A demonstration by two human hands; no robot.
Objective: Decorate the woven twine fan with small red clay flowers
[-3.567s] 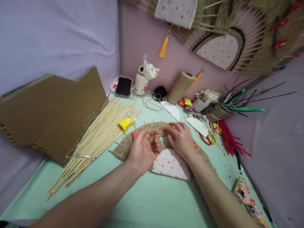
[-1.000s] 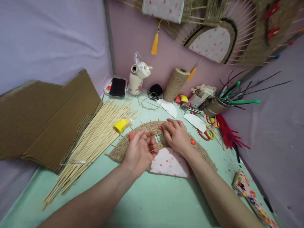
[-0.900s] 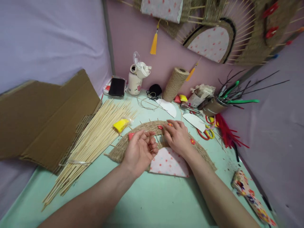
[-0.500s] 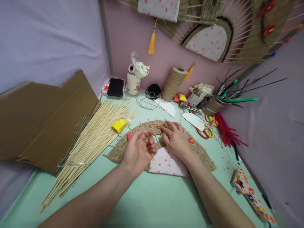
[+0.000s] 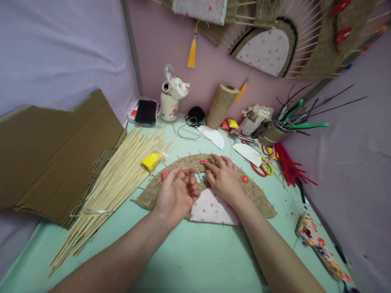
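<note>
A fan-shaped piece woven from brown twine [image 5: 261, 199] lies on the table, with thin sticks poking out along its rim. White cloth with red dots [image 5: 214, 208] covers its lower middle. My right hand [image 5: 224, 177] rests on the weave, fingers stretched out, the fingertips by a small red piece [image 5: 203, 162]. A red flower with a yellow centre [image 5: 244, 179] sits on the weave to its right. My left hand [image 5: 179, 195] is held palm up over the fan's left side, fingers curled in; what they hold, if anything, is unclear. Behind it shows a red lump [image 5: 165, 174].
Bundled thin wooden sticks [image 5: 113, 183], a yellow packet [image 5: 152, 161] and cardboard [image 5: 61, 158] lie left. A twine spool [image 5: 222, 106], white bottle [image 5: 170, 103] and black yarn [image 5: 196, 115] stand behind. Scissors [image 5: 259, 169], red pipe cleaners [image 5: 285, 167] and a patterned glue gun [image 5: 320, 248] lie right.
The whole view has shifted slightly. Both hands keep nearly the same pose over the fan, the right fingertips still by the small red piece.
</note>
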